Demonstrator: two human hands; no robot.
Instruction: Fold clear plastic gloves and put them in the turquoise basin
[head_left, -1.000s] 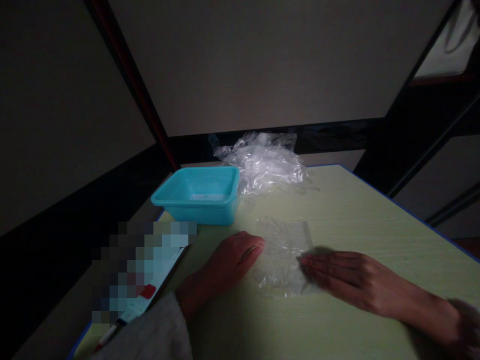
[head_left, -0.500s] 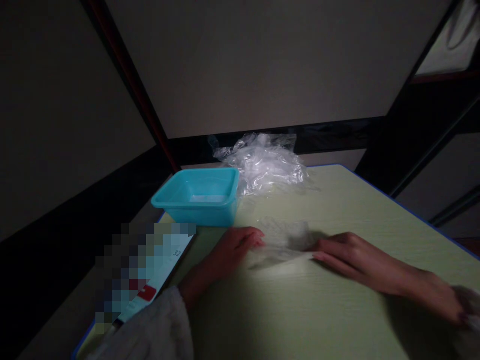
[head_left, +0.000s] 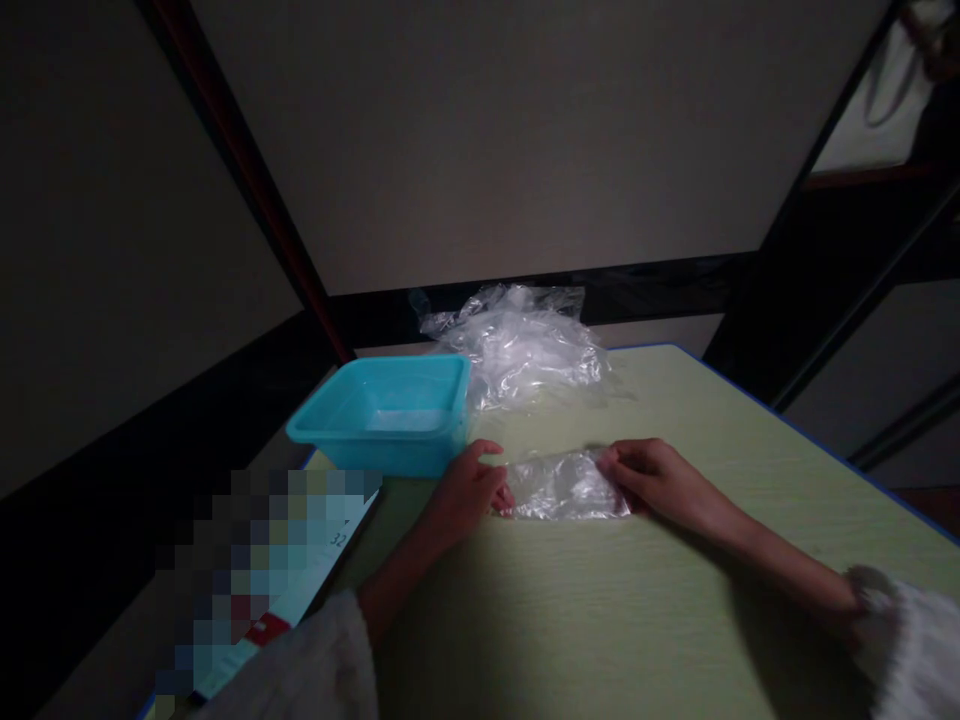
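Pinching the right end of a strip of clear plastic [head_left: 559,485] between thumb and fingers, the right hand [head_left: 664,485] reaches across the pale table [head_left: 570,620], as I watch by remote. The strip spans the gap between both hands, right of the turquoise basin [head_left: 382,450] and nearer the camera. The left hand [head_left: 465,495], just by the basin's near right corner, curls its fingers against the strip's left end; whether they grip it, I cannot tell. A crumpled plastic heap [head_left: 525,350] sits right of the basin, farther back.
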